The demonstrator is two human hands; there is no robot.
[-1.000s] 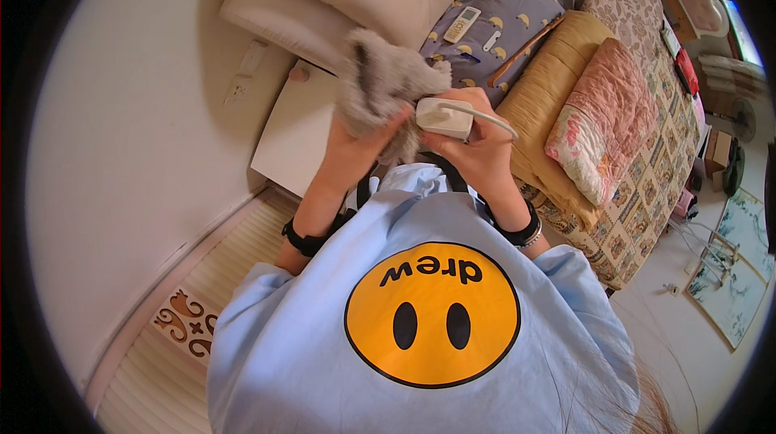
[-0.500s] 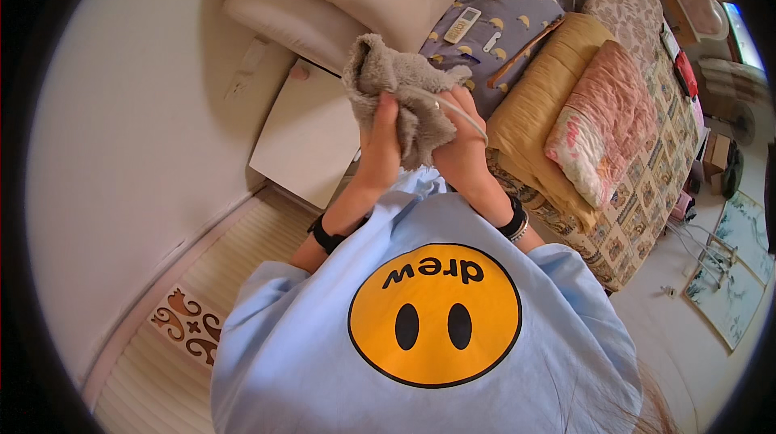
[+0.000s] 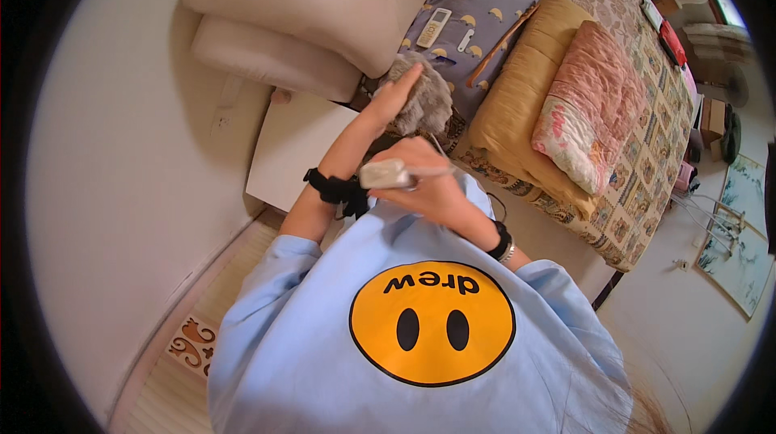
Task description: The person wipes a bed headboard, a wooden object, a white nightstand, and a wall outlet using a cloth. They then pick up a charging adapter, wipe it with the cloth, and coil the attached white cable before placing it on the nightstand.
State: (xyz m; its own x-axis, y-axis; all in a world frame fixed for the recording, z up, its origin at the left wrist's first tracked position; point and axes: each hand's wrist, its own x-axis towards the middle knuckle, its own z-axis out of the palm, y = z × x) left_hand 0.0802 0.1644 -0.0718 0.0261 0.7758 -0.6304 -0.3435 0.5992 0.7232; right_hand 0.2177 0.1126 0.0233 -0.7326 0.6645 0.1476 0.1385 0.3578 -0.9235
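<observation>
A fluffy grey-brown cloth (image 3: 427,103) is bunched up beside the bed's edge. My left hand (image 3: 394,101) grips it, thumb lying over the near side and the other fingers hidden behind. Closer to my chest, my right hand (image 3: 436,195) is closed, its fingers smeared by motion. A small whitish block (image 3: 385,174) with a pale cord is at that hand and looks held by it; blur hides its exact kind. A thin cord also runs between the right hand and the cloth.
A white cabinet (image 3: 303,143) stands left of my hands, below a cream leather sofa (image 3: 275,54). On the bed to the right lie a folded yellow quilt (image 3: 517,86), a pink quilt (image 3: 594,103), a white remote control (image 3: 435,27) and a brown stick (image 3: 501,44).
My right hand has left the cloth and come toward my chest, turning so the whitish block shows. My left hand keeps the cloth, now more bunched. The view has shifted slightly.
</observation>
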